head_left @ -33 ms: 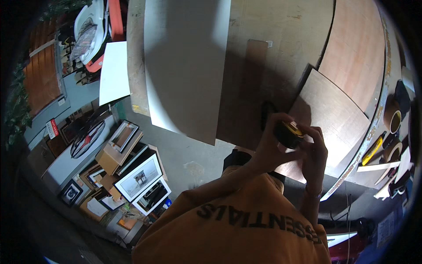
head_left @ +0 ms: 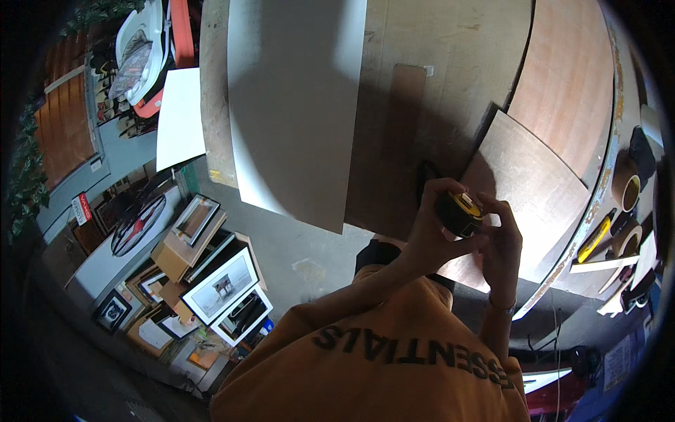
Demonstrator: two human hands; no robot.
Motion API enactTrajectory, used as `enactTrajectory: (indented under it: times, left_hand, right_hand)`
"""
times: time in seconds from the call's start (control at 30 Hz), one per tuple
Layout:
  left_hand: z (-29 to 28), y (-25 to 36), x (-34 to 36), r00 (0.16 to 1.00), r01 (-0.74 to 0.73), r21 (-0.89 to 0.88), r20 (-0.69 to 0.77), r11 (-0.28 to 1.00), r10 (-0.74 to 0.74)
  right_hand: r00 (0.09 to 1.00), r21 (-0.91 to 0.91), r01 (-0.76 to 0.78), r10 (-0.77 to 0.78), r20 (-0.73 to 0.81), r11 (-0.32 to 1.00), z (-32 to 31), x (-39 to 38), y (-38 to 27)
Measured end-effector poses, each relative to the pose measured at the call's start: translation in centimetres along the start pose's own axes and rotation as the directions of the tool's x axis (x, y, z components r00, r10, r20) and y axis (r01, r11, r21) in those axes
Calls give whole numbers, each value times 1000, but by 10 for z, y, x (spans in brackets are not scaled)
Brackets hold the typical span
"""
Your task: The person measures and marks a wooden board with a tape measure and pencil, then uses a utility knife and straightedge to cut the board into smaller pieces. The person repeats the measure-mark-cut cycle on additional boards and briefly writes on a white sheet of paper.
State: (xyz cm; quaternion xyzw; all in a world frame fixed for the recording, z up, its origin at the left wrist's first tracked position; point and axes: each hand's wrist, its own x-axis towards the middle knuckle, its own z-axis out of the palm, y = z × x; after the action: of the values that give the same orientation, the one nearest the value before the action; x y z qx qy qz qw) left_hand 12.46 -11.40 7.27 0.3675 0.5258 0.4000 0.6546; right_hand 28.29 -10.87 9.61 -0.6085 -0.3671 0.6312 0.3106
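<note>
A black and yellow tape measure point(head_left: 458, 214) is held up in front of my body, above the table's near edge. My left hand point(head_left: 434, 235) wraps round its left side, fingers curled over the casing. At its right side is my right hand point(head_left: 503, 246), with bent fingers and the thumb against the lower edge of the casing. Whether any blade is pulled out does not show. Below and beyond the hands lies a thin wooden sheet point(head_left: 534, 176). A white panel point(head_left: 295, 141) lies to the left, partly in my shadow.
The table point(head_left: 457, 63) also bears a second plywood sheet point(head_left: 562, 77) at the far right. A yellow utility knife point(head_left: 595, 239) and tape rolls point(head_left: 625, 190) sit beyond its right edge. Picture frames point(head_left: 221, 285) are stacked at the left, near a white sheet point(head_left: 179, 116).
The fingers of my right hand have loosened slightly from the tape measure's upper right side. The view has shifted a little; the tape measure stays in nearly the same place.
</note>
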Motion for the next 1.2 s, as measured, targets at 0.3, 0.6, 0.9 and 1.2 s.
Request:
enactTrajectory:
  times: [0.3,0.6,0.9,1.2]
  left_hand:
    - [-99,29,101,819,-153,303,-494,941,292]
    - [-110,14,155,724,-346,669,-255,658,641]
    - [-138,13,168,663,-293,857,-137,423,736]
    - [-124,8,150,679,-244,822,-234,515,696]
  right_hand:
    - [907,-63,282,-287,-309,957,-170,12,57]
    - [677,-727,-195,-446,-586,658,-215,25,96]
    - [424,-626,-74,-544,-724,776,-168,37,63]
    - [676,-349,458,-575,-461,818,-64,67,49]
